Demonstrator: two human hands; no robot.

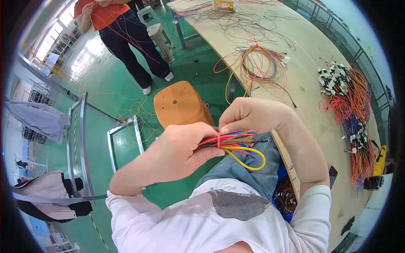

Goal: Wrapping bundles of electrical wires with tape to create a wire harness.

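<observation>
A coiled bundle of wires (pixel 240 138) in red, brown, blue and yellow is held in front of my body. My left hand (pixel 183 145) is closed around its left end. A narrow red band (pixel 218 140) circles the bundle just beyond those fingers. My right hand (pixel 253 114) comes in from above, its thumb and fingers pinched at the bundle's upper edge beside the band. What lies between those fingertips is hidden. A yellow wire loop (pixel 262 162) hangs from the bundle's lower right.
A wooden table (pixel 312 101) at the right bears a loose wire coil (pixel 263 63) and a big pile of connectored wires (pixel 350 92). An orange stool (pixel 179 103) stands ahead, metal frames (pixel 84 143) at left. Another person (pixel 126 38) stands at the far left, handling wires.
</observation>
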